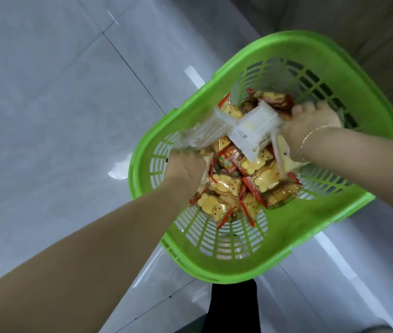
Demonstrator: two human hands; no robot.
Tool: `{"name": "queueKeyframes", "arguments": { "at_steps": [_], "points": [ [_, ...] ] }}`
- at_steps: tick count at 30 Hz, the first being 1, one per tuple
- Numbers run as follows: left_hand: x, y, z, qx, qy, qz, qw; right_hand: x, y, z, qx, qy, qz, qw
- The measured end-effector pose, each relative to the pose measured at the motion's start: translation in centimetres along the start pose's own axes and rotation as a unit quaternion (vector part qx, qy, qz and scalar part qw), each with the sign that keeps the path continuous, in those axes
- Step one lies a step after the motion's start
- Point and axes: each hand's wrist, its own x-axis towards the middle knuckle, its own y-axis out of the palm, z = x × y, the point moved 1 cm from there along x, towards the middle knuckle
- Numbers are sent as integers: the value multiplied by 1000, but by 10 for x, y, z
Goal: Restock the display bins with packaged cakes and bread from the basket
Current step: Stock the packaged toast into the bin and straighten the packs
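Closest in, the bare left forearm (75,255) runs up from the lower left corner, and its left hand (185,168) is down inside the bright green slotted plastic basket (310,241), against the left wall. The fingers are curled under into the heap, closed around the edge of a clear packet; just what they have hold of is hidden by the back of the hand.

The basket holds a loose pile of clear-wrapped, bear-shaped yellow cakes with red-edged seals (236,188), heaped across the middle and toward the near wall. On top, toward the far side, lie two long white-and-clear wrapped packs (253,131), crossing the pile from the left wall to the right hand.

The right hand (310,123), a thin gold bracelet (310,138) at its wrist, is clenched on the right end of the nearer white pack, knuckles up, near the right wall of the basket.

The basket sits on a glossy pale grey tiled floor (46,92). At the bottom edge a dark trouser leg (231,308) shows just below the basket's near rim.
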Motion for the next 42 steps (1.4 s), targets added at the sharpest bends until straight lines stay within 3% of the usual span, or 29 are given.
{"name": "queueKeyframes", "arguments": {
  "at_steps": [3, 7, 11, 13, 16, 18, 19, 21, 23, 24, 28, 36, 42],
  "points": [
    [-8, -26, 10, -18, 39, -80, 996, 6, -26, -27, 170, -32, -18, 985],
    [-11, -55, 20, -90, 109, -219, 965, 20, -36, -41, 447, -42, 26, 893],
    [21, -66, 17, -103, 109, -138, 979, 32, 1, -15, 640, 63, 64, 763],
    [35, -63, 10, -101, 89, -88, 987, 37, 20, 1, 668, 121, 57, 732],
    [40, -51, -5, -71, 43, -23, 996, 41, 29, 18, 648, 171, 21, 742],
    [36, -40, -10, -50, 18, 8, 999, 41, 29, 22, 661, 170, 44, 729],
    [33, -33, -11, -42, 16, 11, 999, 40, 28, 23, 649, 166, 56, 740],
    [22, -22, -12, -28, 27, 4, 999, 33, 24, 26, 559, 150, 58, 814],
    [12, -14, -17, -25, 41, 6, 999, 27, 21, 31, 432, 115, 12, 894],
    [8, -11, -20, -33, 43, 22, 998, 24, 22, 35, 404, 91, -1, 910],
    [3, -5, -21, -139, 19, 66, 988, 25, 26, 49, 442, 37, 38, 896],
    [13, 1, -5, -218, 12, 65, 974, 58, 10, 48, 374, 12, -3, 927],
    [-2, 10, 4, -290, 37, 19, 956, 40, 9, 57, 474, -37, -144, 868]
  ]
}}
